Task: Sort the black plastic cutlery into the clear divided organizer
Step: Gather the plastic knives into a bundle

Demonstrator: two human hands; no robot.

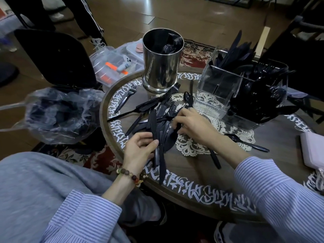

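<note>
A loose heap of black plastic cutlery (pixel 154 109) lies in the middle of the round table (pixel 228 174). My left hand (pixel 140 148) is shut on a bundle of black knives (pixel 157 142), their handles pointing toward me. My right hand (pixel 191 125) rests on the heap's right side, fingers curled onto a piece there. The clear divided organizer (pixel 219 92) stands at the right rear; its near-left compartment looks empty, while the others hold spoons, forks and knives. A single fork (pixel 125 99) and a single spoon (pixel 245 141) lie apart from the heap.
A shiny metal canister (pixel 160 62) with a few black pieces stands behind the heap. A plastic bag of black items (pixel 57 116) sits on the left, clear lidded boxes (pixel 112 65) behind it. A white box (pixel 313 151) lies at the right edge. A person's legs stand at the far left.
</note>
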